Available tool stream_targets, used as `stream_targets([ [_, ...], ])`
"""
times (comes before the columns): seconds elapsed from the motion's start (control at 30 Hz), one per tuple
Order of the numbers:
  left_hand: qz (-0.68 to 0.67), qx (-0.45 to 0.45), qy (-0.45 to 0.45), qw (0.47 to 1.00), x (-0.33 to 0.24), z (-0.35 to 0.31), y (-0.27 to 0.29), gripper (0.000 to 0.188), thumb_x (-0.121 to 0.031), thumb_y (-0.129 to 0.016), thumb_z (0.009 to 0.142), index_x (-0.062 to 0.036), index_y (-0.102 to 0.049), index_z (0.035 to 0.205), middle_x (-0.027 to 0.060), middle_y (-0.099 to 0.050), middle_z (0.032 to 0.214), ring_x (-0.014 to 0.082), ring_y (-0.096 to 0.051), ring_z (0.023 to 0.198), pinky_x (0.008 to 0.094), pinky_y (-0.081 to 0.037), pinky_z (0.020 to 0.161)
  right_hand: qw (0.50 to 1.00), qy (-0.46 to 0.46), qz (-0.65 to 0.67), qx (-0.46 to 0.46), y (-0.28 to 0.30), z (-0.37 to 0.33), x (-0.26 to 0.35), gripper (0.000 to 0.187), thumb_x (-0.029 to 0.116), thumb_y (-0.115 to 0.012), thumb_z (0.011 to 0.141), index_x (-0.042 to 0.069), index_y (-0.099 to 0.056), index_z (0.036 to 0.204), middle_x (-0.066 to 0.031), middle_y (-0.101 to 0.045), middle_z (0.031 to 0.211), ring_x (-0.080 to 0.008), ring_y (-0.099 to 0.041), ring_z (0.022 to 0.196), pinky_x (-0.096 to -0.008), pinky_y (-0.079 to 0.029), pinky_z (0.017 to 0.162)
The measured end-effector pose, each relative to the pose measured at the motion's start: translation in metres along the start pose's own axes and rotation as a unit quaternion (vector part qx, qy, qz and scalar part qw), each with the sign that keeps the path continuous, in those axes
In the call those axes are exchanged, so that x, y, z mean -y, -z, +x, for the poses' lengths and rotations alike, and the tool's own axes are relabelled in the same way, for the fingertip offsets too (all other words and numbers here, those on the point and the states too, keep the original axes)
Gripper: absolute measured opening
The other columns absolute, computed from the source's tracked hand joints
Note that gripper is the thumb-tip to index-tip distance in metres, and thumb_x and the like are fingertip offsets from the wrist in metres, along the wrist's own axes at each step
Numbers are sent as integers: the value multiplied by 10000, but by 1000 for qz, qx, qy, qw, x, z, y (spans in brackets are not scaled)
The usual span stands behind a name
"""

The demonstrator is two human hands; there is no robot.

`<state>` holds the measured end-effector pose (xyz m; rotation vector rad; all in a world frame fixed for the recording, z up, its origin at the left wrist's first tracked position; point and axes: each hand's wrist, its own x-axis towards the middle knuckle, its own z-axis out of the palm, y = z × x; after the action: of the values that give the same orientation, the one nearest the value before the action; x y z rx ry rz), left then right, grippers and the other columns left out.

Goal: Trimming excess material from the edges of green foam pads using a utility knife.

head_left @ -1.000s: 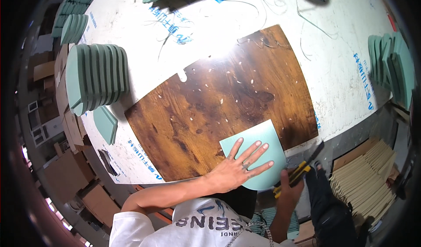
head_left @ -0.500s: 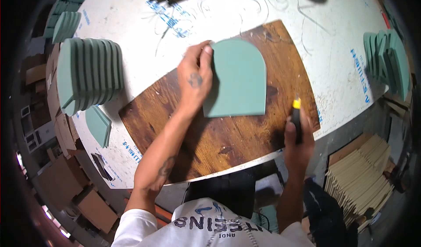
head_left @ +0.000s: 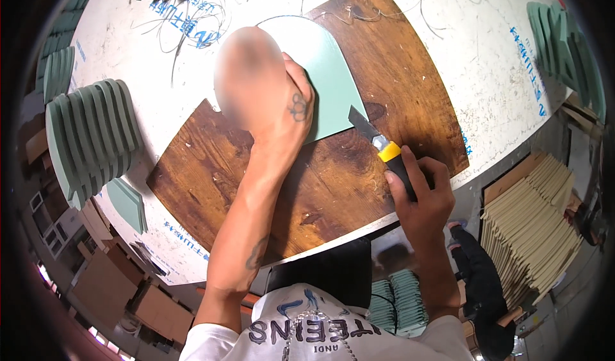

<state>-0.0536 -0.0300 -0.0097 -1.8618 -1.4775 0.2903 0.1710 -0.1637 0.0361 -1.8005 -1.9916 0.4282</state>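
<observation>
My left hand (head_left: 282,111) is at the left side of a pale green panel (head_left: 330,82) with a rounded top and a straight bottom edge. Its thumb shows against the panel; a blur covers the other fingers. The panel is over a dark brown wood-grain board (head_left: 410,73). My right hand (head_left: 426,194) is closed around a utility knife (head_left: 394,159) with a black handle and yellow collar. The blade is out, its tip at the panel's lower right corner; whether it touches I cannot tell.
A white table (head_left: 493,98) carries the board and loose threads. Green panels (head_left: 96,137) stand in a row at left, others (head_left: 564,53) at right. Below the table's right edge lie stacked beige strips (head_left: 532,220); a person's dark-clothed legs (head_left: 483,284) show nearby.
The panel and my left hand have shifted, and the panel has turned. My right hand has brought the knife leftward and up to the panel's lower right corner. A person's legs now show more at right.
</observation>
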Motion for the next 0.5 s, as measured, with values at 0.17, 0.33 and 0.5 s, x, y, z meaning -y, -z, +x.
stream_targets([
  [0.17,-438,71,192,875,4,8,2,480,-198,-452,1043,56,-459,1451,345,-408,1469,510,-373,1362,652,-310,1123,1000,25,-3,11,1,6,-8,471,235,-839,847,108,-730,1288,-111,-597,978,-257,-601,797,-380,-532,635],
  [0.33,-434,38,136,889,10,2,-8,547,-57,-588,916,75,-428,1423,368,-354,1437,521,-393,1277,646,-334,1026,998,62,-8,11,-2,29,-12,470,254,-835,859,118,-731,1297,-110,-594,977,-243,-589,798,-362,-520,624],
  [0.5,-424,46,132,895,14,2,-3,517,17,-557,932,40,-467,1440,347,-408,1444,490,-420,1336,601,-381,1111,996,88,-2,23,-10,61,-13,483,270,-839,855,132,-730,1305,-96,-595,973,-229,-588,783,-344,-514,596],
])
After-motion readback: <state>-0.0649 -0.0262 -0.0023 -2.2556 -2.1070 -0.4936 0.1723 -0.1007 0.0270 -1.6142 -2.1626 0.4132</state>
